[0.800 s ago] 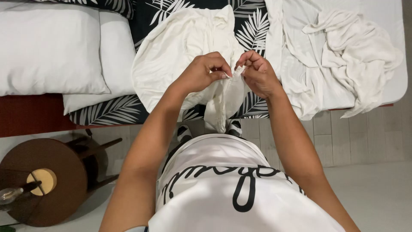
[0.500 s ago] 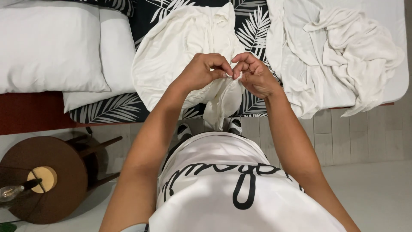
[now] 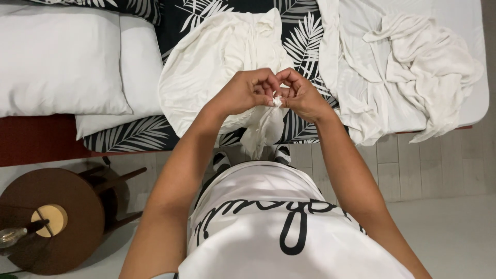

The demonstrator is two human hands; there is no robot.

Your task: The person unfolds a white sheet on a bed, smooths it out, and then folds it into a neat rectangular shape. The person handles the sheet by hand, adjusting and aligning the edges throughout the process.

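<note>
A white garment [image 3: 217, 67] lies spread on the leaf-patterned bed cover, and one end of it hangs over the bed's near edge. My left hand [image 3: 247, 92] and my right hand [image 3: 302, 96] meet above that end. Both pinch a small bunched bit of the white cloth [image 3: 277, 101] between fingertips. The knuckles of the two hands nearly touch. Below them the hanging part of the garment reaches toward my feet.
A heap of white laundry [image 3: 413, 62] lies on the bed at the right. Two white pillows [image 3: 57, 57] sit at the left. A round brown side table [image 3: 51, 222] with a lamp stands on the tiled floor at lower left.
My hands have drawn closer together and the right hand has moved left, gathering the cloth's edge into a tighter pinch.
</note>
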